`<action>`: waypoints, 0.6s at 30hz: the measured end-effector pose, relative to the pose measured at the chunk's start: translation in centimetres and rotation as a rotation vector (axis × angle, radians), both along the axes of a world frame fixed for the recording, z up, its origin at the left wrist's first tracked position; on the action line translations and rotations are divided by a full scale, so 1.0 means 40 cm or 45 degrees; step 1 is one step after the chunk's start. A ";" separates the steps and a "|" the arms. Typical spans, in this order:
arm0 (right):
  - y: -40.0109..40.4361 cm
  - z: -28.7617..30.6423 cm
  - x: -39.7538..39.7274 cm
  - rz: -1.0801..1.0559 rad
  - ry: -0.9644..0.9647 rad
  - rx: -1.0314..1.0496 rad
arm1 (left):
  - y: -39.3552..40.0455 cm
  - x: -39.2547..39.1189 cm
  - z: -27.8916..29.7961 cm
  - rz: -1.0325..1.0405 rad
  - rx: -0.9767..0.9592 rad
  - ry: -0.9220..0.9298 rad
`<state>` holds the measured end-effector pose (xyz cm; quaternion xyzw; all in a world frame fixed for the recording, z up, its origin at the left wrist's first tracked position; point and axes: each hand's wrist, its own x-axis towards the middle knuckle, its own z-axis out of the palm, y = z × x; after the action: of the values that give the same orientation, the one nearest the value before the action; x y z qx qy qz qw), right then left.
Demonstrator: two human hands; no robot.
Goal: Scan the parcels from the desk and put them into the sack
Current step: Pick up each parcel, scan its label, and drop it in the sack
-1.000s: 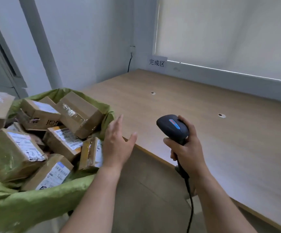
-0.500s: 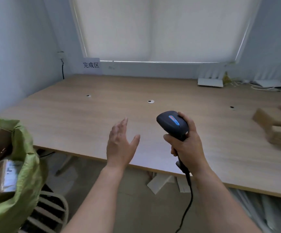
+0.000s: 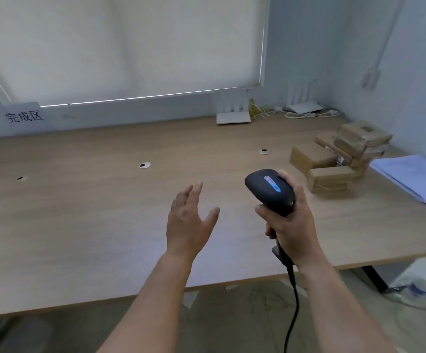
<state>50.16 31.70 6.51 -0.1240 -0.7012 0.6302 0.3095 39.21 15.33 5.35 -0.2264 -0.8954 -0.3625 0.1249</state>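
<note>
Several brown cardboard parcels (image 3: 334, 159) are piled at the far right of the wooden desk (image 3: 92, 212). My right hand (image 3: 289, 225) grips a black handheld scanner (image 3: 270, 189) by its handle, head pointing forward; its cable hangs down below the desk edge. My left hand (image 3: 189, 220) hovers above the desk's middle with fingers straight and spread, holding nothing. Both hands are well to the left of the parcels. The sack is out of view.
A stack of white papers (image 3: 416, 177) lies at the desk's right edge. Two white routers (image 3: 233, 117) and cables sit at the back by the wall. A paper sign (image 3: 24, 115) is on the wall at the left. Cable holes dot the desk.
My view has swung right: the green sack with parcels has left the frame and the parcel pile on the desk's right has come into view. Both hands keep their pose.
</note>
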 end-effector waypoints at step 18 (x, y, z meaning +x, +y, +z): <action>0.438 0.037 -0.101 -0.534 -0.097 0.087 | 0.582 -0.242 -0.023 -0.517 0.035 -0.090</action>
<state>46.12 49.24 7.98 -0.2803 -0.6922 0.5227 0.4112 29.54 38.61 4.44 -0.3876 -0.8302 -0.4002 0.0209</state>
